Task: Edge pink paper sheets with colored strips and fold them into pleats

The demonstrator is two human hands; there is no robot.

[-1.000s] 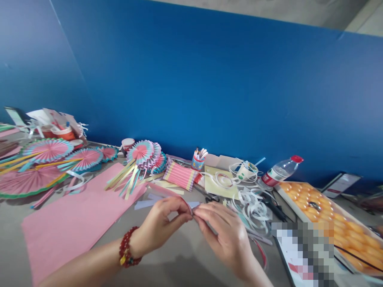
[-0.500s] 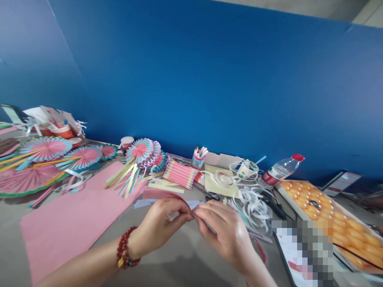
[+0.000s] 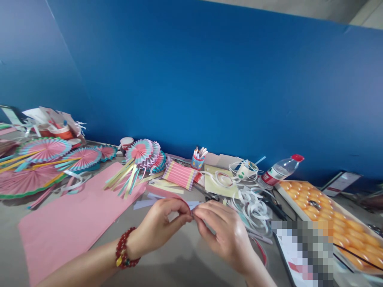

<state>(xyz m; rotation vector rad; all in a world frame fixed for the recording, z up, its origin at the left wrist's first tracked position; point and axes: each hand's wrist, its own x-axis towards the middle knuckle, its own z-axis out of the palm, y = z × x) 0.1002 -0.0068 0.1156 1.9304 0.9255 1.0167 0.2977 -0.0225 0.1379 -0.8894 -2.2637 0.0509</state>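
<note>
My left hand [image 3: 166,223] and my right hand [image 3: 223,227] meet over the front middle of the table. Thumb and fingers of each hand pinch the same piece of pink paper [image 3: 186,204], whose curved edge shows above the left fingers. Most of that paper is hidden behind my hands. A beaded bracelet [image 3: 124,248] circles my left wrist. Just behind the hands lie pale purple paper strips [image 3: 144,204] and a pleated pink paper piece [image 3: 179,174] with yellow and purple edges. Large pink paper sheets [image 3: 68,227] lie to the left.
Round pleated paper fans [image 3: 46,149] crowd the far left. Behind stands a pen cup [image 3: 198,161]. To the right are curled white strips [image 3: 253,207], scissors [image 3: 212,197], a plastic bottle [image 3: 279,171], a phone [image 3: 289,255] and an orange bubbled box [image 3: 335,223]. A blue partition [image 3: 191,79] rises behind.
The pink paper behind my left fingers has tilted and shows a narrower face, uncovering more of the purple strips. Both hands stay nearly in place, still pinching.
</note>
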